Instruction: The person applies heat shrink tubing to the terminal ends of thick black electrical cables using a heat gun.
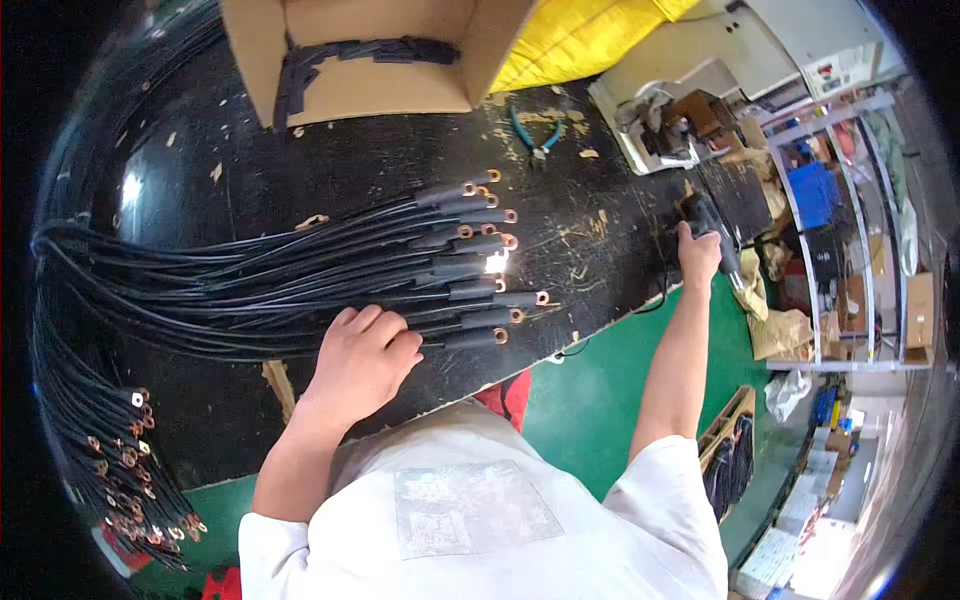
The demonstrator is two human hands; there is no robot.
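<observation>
A thick bundle of black cables (270, 275) lies across the dark table, its ends fanned out toward the middle. Each end carries a dull black sleeve (462, 265) and a copper ring terminal (501, 336). My left hand (365, 360) is closed over the cables at the bundle's near side, a short way back from the ends; its fingertips are partly hidden. Off to the right, my right hand (699, 255) grips a black heat gun (708, 222) with a silvery nozzle, near the table's right end.
Blue-handled pliers (538, 135) lie beyond the cable ends. An open cardboard box (390, 85) and yellow sacking (570, 40) stand at the back. More ring-ended cables (125, 470) hang at the left edge. Shelving (835, 230) rises at right, above a green floor (600, 390).
</observation>
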